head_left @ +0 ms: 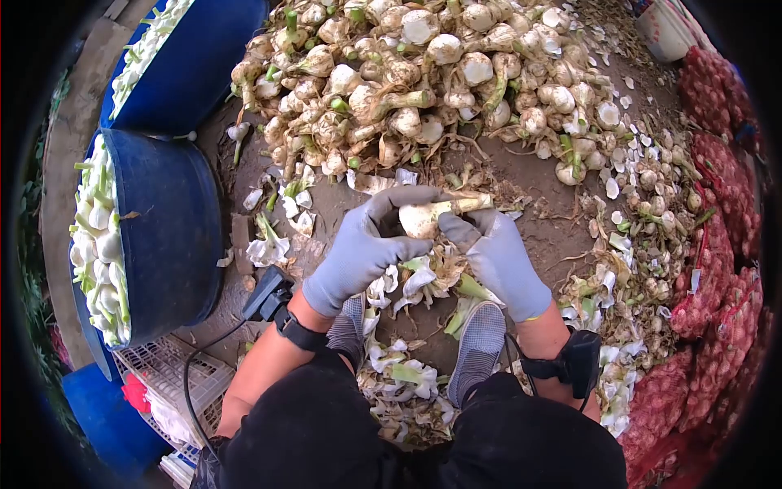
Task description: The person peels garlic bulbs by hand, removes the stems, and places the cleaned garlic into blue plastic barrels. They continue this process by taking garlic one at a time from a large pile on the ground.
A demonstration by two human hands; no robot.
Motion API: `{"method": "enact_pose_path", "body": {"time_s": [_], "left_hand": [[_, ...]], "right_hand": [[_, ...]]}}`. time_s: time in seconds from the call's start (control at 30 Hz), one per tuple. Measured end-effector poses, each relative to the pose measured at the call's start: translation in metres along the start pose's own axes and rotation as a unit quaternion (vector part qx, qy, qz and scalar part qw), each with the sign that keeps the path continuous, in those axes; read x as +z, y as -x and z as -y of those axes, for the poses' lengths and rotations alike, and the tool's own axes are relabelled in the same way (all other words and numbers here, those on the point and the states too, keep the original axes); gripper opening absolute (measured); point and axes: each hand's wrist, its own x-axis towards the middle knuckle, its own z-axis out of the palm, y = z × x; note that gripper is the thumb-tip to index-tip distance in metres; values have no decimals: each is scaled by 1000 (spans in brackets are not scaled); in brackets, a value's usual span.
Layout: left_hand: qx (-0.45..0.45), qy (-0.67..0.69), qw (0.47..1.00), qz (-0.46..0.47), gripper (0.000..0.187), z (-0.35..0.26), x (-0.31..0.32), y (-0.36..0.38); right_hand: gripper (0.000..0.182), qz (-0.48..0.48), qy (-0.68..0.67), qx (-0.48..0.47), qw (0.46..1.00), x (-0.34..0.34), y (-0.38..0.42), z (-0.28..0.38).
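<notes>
The left hand (362,248), in a grey glove, grasps a garlic bulb (418,221) by its round side, with fingers above and thumb below. The right hand (507,265), gloved also, holds the same bulb at its stem side, the thumb close against it. So the bulb is between both hands, in front of the body. Its head looks partly pale, with brownish marks, and the stem is on it; I judge its cleaning is not complete.

Beyond the hands lies a large heap of soiled garlic (383,98), most of it with outer skin and roots, so much seems to be left. To the left of the left hand, two blue tubs (175,236) carry white, cleaned garlic (103,236) up to the rim; this portion looks done. Below the hands, loose peeled skins (417,281) lie on the ground. To the right of the right hand are smaller bulbs (661,212) and, farther, filled red mesh bags (721,326).
</notes>
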Motion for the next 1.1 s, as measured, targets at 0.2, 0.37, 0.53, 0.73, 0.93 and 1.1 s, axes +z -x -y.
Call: {"method": "enact_pose_path", "body": {"time_s": [0.2,0.37,0.53,0.73,0.93,1.1], "left_hand": [[-80,173,981,33,56,12,-6,4],[362,-174,913,-75,61,45,17,-16],[-76,187,971,131,73,-1,-4,-5],[35,-184,982,34,65,16,-1,4],[124,-275,953,-19,83,-3,-14,-4],[-7,46,999,-23,61,-5,-1,-1]], "right_hand": [[12,-42,83,47,995,-4,1,-12],[11,-115,383,-223,889,-5,5,5],[19,-123,45,-166,977,7,3,-4],[21,-24,16,97,995,-5,7,12],[20,31,-16,6,999,15,30,16],[16,51,57,-68,995,0,19,3]]}}
